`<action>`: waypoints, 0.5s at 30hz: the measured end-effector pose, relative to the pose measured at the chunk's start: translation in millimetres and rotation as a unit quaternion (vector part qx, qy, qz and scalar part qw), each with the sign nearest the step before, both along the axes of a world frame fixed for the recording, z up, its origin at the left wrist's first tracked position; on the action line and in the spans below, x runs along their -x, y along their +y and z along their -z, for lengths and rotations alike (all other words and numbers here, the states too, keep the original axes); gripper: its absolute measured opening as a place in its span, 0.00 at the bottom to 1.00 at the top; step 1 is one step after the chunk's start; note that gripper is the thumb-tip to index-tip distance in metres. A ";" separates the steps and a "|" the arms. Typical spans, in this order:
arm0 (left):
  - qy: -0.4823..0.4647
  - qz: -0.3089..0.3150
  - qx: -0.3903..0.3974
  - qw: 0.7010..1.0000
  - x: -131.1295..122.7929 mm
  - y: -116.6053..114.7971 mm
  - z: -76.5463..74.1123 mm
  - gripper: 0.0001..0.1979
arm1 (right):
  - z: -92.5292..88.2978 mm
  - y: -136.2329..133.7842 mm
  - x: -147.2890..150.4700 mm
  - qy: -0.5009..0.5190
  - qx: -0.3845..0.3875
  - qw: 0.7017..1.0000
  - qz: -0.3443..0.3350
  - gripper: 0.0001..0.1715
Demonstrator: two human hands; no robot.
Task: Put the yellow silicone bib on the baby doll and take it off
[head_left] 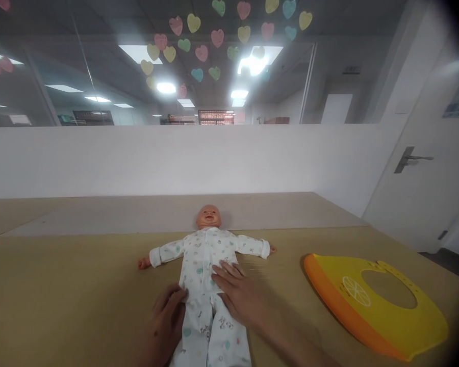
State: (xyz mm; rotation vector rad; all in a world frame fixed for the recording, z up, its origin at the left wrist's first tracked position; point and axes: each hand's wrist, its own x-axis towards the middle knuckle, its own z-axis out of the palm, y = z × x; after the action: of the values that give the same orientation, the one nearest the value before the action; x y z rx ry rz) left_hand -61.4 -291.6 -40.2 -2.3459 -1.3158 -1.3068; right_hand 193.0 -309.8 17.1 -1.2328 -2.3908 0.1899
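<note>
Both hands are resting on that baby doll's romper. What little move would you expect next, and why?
Probably the right hand reaches for the yellow bib. The doll lies flat, already dressed, both hands flat on its romper, left hand at the hip, and the bib lies unused beside it.

An office: glass partition walls (42, 92) above a low white wall (176, 158), recessed ceiling light panels (139, 53) and a grey door with a lever handle (411, 159) show it. Paper hearts (201, 52) dot the glass, and shelving (215, 117) stands far behind the tan counter (61, 285).
</note>
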 end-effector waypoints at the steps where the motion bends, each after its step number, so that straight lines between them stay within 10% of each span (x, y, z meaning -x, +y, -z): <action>1: 0.000 0.001 0.006 1.000 0.2 0.3 -0.1 0.08 | -1.7 -0.5 -0.2 -0.005 0.010 1.000 -0.010 0.28; 9: -0.090 0.051 0.110 0.989 4.9 0.3 -9.3 0.09 | -18.0 1.3 -16.5 0.033 0.139 0.986 -0.083 0.39; 15: -0.233 -0.087 0.310 0.917 12.1 52.0 -22.6 0.15 | -2.0 31.3 -34.1 0.271 0.049 0.960 0.051 0.23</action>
State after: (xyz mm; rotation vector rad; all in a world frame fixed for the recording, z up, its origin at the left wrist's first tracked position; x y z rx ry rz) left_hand -73.5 -239.6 -17.7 -2.2423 -2.3244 -1.6399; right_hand 227.1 -278.5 19.1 -1.1589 -1.8581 0.5443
